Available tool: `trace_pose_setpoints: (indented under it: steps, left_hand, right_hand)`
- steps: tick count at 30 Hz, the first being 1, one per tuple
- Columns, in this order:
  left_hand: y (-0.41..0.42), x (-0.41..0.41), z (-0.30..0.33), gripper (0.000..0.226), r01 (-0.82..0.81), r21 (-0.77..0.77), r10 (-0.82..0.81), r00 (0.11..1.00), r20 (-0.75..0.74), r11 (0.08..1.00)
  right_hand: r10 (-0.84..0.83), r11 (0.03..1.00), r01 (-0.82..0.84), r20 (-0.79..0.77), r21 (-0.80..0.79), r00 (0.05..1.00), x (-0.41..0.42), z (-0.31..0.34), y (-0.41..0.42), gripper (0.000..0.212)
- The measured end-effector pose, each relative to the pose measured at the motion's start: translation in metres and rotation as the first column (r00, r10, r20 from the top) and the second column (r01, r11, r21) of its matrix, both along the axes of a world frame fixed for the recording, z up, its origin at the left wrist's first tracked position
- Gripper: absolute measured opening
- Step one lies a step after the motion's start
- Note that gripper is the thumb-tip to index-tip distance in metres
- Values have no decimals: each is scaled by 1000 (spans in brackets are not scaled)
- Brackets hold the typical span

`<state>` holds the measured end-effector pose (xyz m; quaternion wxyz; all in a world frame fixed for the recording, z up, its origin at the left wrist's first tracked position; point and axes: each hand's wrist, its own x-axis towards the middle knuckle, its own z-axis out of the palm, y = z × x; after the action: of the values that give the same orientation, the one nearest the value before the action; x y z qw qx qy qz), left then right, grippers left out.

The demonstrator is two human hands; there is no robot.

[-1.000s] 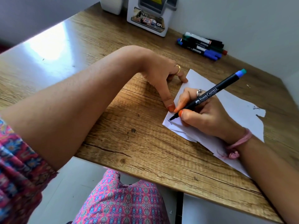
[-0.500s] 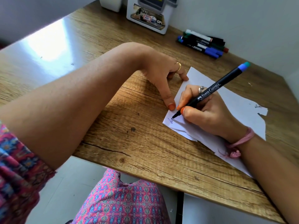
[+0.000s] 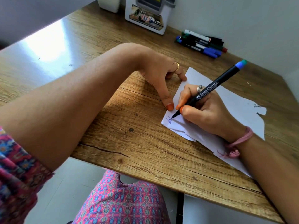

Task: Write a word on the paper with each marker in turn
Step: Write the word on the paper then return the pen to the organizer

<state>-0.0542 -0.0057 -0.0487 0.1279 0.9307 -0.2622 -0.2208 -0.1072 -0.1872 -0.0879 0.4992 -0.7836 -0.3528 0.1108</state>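
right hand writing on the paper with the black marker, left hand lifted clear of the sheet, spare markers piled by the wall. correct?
Not quite. In the head view the left hand is not lifted: its fingertips press on the edge of the paper. The rest holds: the right hand writes with the black marker, spare markers by the wall.

wooden desk (image 3: 100, 120) | white labelled box (image 3: 146, 16) at rear | white wall (image 3: 242, 18)

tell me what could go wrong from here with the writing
The right hand rests on the paper just beside the fresh blue ink, so it may smear it. The left hand pins only the sheet's edge, so the paper might slip. The word starts at the corner and could run short of room.
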Motion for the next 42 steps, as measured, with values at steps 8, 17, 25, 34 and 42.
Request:
trace_pose_setpoints:
  steps: [8, 17, 25, 34, 42]
  left_hand:
    - [0, 0, 0, 117, -5, -10, 5, 1000, 0, 1000]
    - [-1, -1, 2, 117, 1, -2, -1, 1000, -10, 1000]
    - [0, 0, 2, 120, 2, 9, -2, 1000, -13, 1000]
    - [0, 2, 2, 122, 6, 9, -6, 1000, 0, 1000]
    - [10, 10, -4, 51, -155, -211, 143, 987, -70, 965]
  right_hand:
    - [-11, 1000, 11, 6, 6, 1000, 0, 0, 0, 7]
    - [-27, 999, 27, 16, 19, 999, -2, 1, 0, 5]
    - [-47, 998, 48, -12, 27, 999, 0, -3, 0, 5]
    - [-39, 999, 40, -32, 29, 999, 1, -4, -1, 4]
    - [-135, 900, 228, -260, 370, 956, 6, 7, -1, 10]
